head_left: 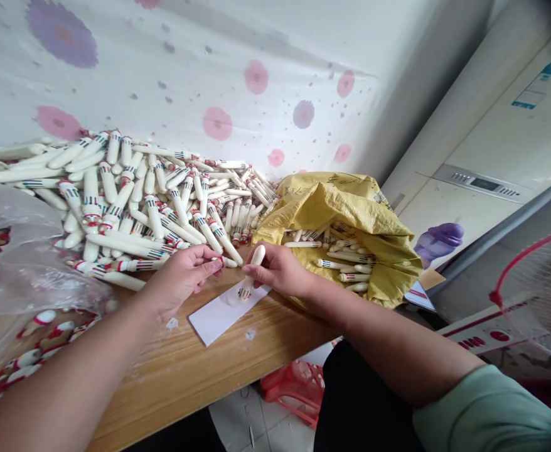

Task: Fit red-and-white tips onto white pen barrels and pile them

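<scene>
My right hand (278, 267) is closed around a white multicolour pen (258, 254). The pen's end with coloured sliders points down, over a white card strip (214, 323) on the table. A clear, shiny patch shows on the card near that end. To its left, my left hand (181, 279) pinches a small red piece (218, 260) between thumb and fingers; its exact shape is partly hidden. Just behind both hands lies a large heap of similar white pens (153, 213), many with red at one end.
A yellow woven sack (336, 204) with more pens stands open at the right. At the left, a clear plastic bag (26, 251) holds small red, white and brown figures (35, 323). The wooden table (176, 389) ends near my lap. A fan (539, 289) stands far right; a red basket (297, 389) is below.
</scene>
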A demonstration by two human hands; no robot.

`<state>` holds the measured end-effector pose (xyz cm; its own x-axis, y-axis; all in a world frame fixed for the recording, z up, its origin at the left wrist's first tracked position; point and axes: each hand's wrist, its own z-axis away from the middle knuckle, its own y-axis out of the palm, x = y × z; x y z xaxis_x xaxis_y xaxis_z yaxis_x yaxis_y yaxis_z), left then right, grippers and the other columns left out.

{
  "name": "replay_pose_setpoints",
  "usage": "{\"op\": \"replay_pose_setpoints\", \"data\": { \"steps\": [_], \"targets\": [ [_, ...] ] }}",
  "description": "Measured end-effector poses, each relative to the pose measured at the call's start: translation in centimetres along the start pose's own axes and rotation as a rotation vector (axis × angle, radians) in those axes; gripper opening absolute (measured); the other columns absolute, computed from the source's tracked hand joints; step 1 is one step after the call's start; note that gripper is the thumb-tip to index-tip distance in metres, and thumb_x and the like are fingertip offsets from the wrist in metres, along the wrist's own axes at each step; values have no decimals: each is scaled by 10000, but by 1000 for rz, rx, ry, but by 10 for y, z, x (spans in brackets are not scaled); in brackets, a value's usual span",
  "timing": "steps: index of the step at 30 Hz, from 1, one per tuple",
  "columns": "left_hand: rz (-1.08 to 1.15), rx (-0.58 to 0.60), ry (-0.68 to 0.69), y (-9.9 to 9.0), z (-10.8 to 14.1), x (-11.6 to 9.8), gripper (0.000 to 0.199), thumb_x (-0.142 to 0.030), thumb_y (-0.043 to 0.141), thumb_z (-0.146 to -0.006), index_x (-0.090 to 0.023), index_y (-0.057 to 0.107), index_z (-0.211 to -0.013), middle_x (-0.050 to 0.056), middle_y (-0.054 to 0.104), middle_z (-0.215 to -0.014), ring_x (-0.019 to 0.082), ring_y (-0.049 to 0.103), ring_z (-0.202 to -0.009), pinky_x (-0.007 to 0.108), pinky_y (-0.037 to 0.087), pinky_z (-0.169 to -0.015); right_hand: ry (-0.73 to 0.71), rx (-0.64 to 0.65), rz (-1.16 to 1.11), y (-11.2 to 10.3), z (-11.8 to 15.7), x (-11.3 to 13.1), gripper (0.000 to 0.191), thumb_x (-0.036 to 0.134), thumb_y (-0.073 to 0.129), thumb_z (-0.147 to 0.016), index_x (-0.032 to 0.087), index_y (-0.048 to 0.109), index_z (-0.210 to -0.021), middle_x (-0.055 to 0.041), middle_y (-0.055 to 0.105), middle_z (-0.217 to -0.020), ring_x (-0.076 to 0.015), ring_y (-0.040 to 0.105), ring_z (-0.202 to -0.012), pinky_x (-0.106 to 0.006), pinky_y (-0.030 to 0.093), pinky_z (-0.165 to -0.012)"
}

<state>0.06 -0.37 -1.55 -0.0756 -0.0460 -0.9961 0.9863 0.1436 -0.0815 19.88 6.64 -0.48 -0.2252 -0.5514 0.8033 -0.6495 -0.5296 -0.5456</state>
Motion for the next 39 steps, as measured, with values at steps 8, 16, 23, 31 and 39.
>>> {"op": "replay_pose_setpoints", "data": {
  "steps": [8,16,23,31,39],
  "targets": [
    [13,-2,-10,-1,-1,1,272,-368,740,-675,-134,666,-794,13,621,-655,62,372,-473,183,255,-442,56,-65,-224,2,-4,5,280,379,709,-763,174,519,-773,20,603,-658,-114,613,-558,-225,513,-519],
    [184,129,14,0,3,-3,336,-421,800,-634,-149,632,-738,30,639,-617,47,372,-433,163,245,-405,55,-422,-797,-21,2,16,439,422,808,-626,204,466,-793,38,676,-665,-112,623,-462,-220,527,-445],
    [341,214,-8,5,10,-7,371,-401,848,-599,-145,613,-729,24,645,-605,25,369,-417,136,226,-383,48,-456,-905,-17,11,24,420,369,852,-581,198,511,-757,30,685,-662,-115,629,-466,-216,530,-457],
    [438,211,23,2,12,-8,371,-380,860,-590,-153,595,-714,16,632,-570,39,414,-421,140,253,-391,-12,-342,-687,-33,20,17,368,359,872,-583,180,576,-709,-19,718,-746,-134,669,-570,-246,557,-533],
    [363,180,43,12,16,-12,372,-383,857,-591,-145,599,-714,-1,605,-531,38,388,-420,141,245,-389,-313,-247,225,-55,39,19,241,346,719,-806,137,726,-925,-70,719,-778,-128,652,-653,-223,495,-609]
  ]
}}
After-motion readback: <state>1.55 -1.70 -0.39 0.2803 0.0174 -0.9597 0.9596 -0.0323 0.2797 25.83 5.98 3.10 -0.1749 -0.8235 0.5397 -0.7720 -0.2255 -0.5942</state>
